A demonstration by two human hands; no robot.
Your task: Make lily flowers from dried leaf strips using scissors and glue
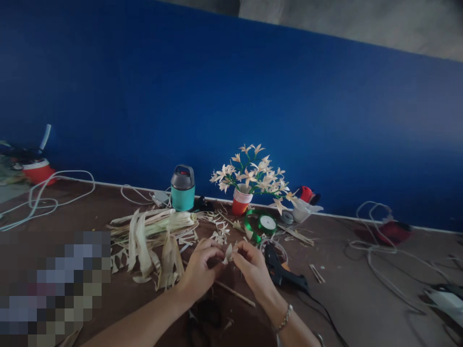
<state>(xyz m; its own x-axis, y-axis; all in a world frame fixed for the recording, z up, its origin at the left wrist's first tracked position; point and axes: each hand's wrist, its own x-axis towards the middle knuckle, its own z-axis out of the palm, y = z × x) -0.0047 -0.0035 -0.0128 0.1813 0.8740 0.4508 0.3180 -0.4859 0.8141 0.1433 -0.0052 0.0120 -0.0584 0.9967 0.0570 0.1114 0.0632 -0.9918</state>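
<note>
Between my two hands is a small pale petal piece (228,253), seemingly cut from dried husk. My left hand (202,265) pinches it from the left, thumb and fingers curled together. From the other side, the fingertips of my right hand (251,265) close on its edge. A black glue gun (282,270) lies just right of my right hand. Left of my left hand spreads a pile of dried corn husks (152,231). Small cut husk petals (221,231) are scattered beyond my fingers. Dark scissors (202,318) lie below my hands.
Behind my hands, a red-and-white cup (241,200) holds pale flowers (262,173) on green stems. Green ribbon (267,223) is beside it. A teal container (183,193) stands by the blue wall (181,96). White cables (47,202) lie left; a thin stick (237,295) lies in front.
</note>
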